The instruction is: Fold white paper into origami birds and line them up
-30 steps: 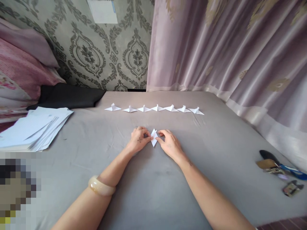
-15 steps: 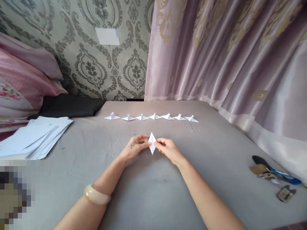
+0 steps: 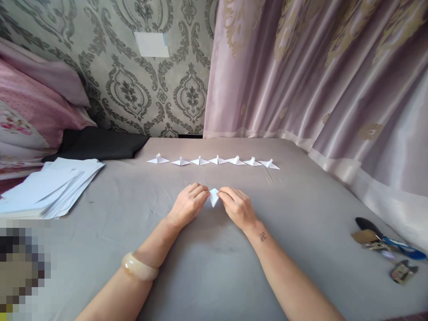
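A small piece of folded white paper (image 3: 214, 198) is held between my hands above the grey sheet (image 3: 214, 276), its pointed end toward me. My left hand (image 3: 190, 203) pinches its left corner, fingers curled over. At the opposite corner, my right hand (image 3: 237, 206) pinches with thumb and fingers. The fingertips partly cover the paper's sides. Beyond the hands, several folded white paper birds (image 3: 217, 160) stand in a row, wings spread.
On the left lies a stack of white paper sheets (image 3: 50, 187), with a black cloth (image 3: 100, 145) behind it. Blue-handled scissors (image 3: 401, 247), a brown tag (image 3: 363, 236) and a small dark item (image 3: 403, 272) lie at the right. Curtains (image 3: 267, 89) hang behind.
The folded paper has gone from a tall diamond to a shorter shape pointing down. Both hands have turned over, their backs now facing up. The view has shifted slightly.
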A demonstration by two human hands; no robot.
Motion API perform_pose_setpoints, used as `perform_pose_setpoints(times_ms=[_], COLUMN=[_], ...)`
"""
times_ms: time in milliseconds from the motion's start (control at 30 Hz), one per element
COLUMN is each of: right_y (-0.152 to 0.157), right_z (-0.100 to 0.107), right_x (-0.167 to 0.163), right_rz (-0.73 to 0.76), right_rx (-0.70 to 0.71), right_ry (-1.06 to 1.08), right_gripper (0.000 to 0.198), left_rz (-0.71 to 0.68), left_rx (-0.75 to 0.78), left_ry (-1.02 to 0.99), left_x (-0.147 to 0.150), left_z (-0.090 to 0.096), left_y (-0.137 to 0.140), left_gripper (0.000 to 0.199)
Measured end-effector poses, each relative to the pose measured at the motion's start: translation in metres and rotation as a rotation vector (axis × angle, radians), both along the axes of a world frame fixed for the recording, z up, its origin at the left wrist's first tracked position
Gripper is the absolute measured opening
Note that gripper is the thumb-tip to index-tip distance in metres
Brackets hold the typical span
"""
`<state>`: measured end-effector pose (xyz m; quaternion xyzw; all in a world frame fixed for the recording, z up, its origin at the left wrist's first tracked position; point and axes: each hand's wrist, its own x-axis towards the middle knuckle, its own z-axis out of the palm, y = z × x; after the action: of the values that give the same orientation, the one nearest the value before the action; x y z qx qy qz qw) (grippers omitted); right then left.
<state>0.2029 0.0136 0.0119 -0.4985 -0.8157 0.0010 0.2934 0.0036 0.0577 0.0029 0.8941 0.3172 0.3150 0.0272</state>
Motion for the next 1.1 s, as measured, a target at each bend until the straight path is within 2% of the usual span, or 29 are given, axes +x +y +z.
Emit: perform_pose_setpoints(times_ms=[100,200,400,467,567,700,867,1100], right_y=[0.002,0.001,-0.002,-0.002,-0.002,-0.001,0.001,0.002], right_z=[-0.005,-0.009,-0.008,-0.007,-0.004,-0.002,-0.005,-0.005], right_x=[0.0,0.0,0.002,0.002,0.002,0.003,0.005,0.006], right_rz=[0.03,0.059,-0.019,-0.03,-0.012,-0.006,0.005,0.007], right_rx=[-0.002,-0.092,-0.354,-0.41,-0.432,-0.449,-0.467,-0.514], right_ry=[-0.16,-0.193,0.1,0.17,0.221,0.233,0.255,0.286], right_gripper=[0.035,0.033,0.03,0.024,0.02,0.018,0.02,0.019], left_rz=[-0.007,-0.045,0.043,0.037,0.007,-0.022,-0.01,0.024], left_rx=[0.027,-0.071,-0.47,-0.544,-0.563,-0.55,-0.582,-0.663], left_ry=[0.177,0.2,-0.006,-0.039,-0.088,-0.051,-0.041,-0.047], left_x=[-0.001,0.0,-0.003,-0.005,-0.007,-0.007,-0.007,-0.007], left_z=[-0.005,-0.009,0.0,0.007,0.012,0.007,0.0,0.003], left_y=[0.002,0.003,0.001,0.0,0.001,0.003,0.008,0.009], left_gripper=[0.029,0.028,0.022,0.021,0.029,0.023,0.023,0.025])
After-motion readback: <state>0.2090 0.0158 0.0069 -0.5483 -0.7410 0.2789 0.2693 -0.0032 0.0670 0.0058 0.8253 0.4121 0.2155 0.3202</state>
